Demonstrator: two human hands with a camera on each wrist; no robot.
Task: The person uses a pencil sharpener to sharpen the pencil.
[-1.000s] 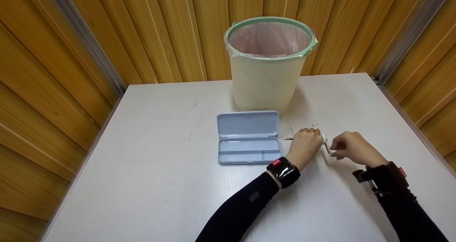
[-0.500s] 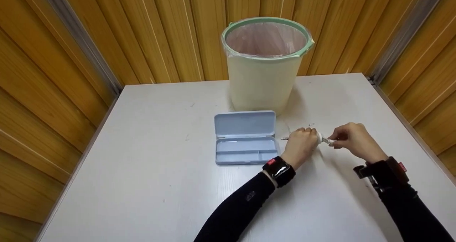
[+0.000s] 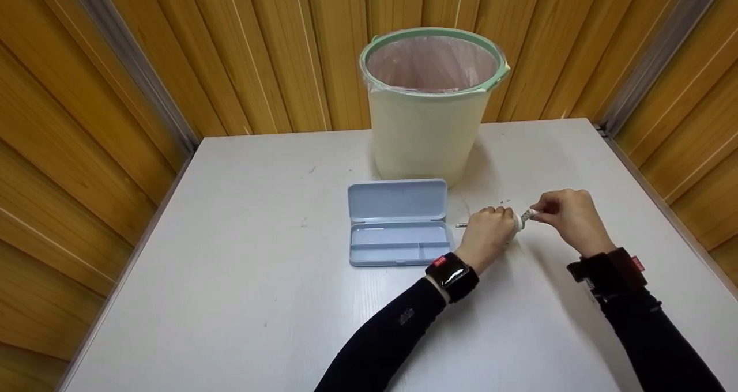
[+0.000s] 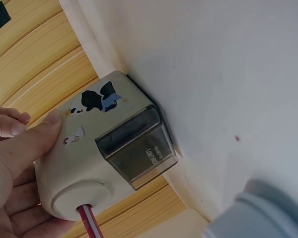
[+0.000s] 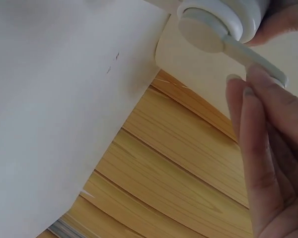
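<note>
My left hand point(image 3: 489, 230) grips a cream pencil sharpener point(image 4: 74, 171) with cartoon stickers and a dark see-through shavings drawer point(image 4: 139, 151). In the left wrist view, its thumb lies along the body and its fingers wrap around the other side. A red striped pencil point(image 4: 91, 222) sticks out of the sharpener's front hole. At the back, my right hand point(image 3: 571, 216) pinches the end of the crank point(image 5: 241, 53) between thumb and fingers. The crank arm points up and to the right in the head view, where my left hand hides most of the sharpener.
A light blue pencil case point(image 3: 398, 202) lies open left of the left hand, its tray divided into compartments. Behind it stands a cream bin point(image 3: 426, 132) with a green rim and a plastic liner. Wood-look panels point(image 3: 277, 63) surround the white table point(image 3: 230, 265).
The crank has swung from pointing down to pointing up and right, with my right hand rising along with it. My left hand has kept its grip on the sharpener.
</note>
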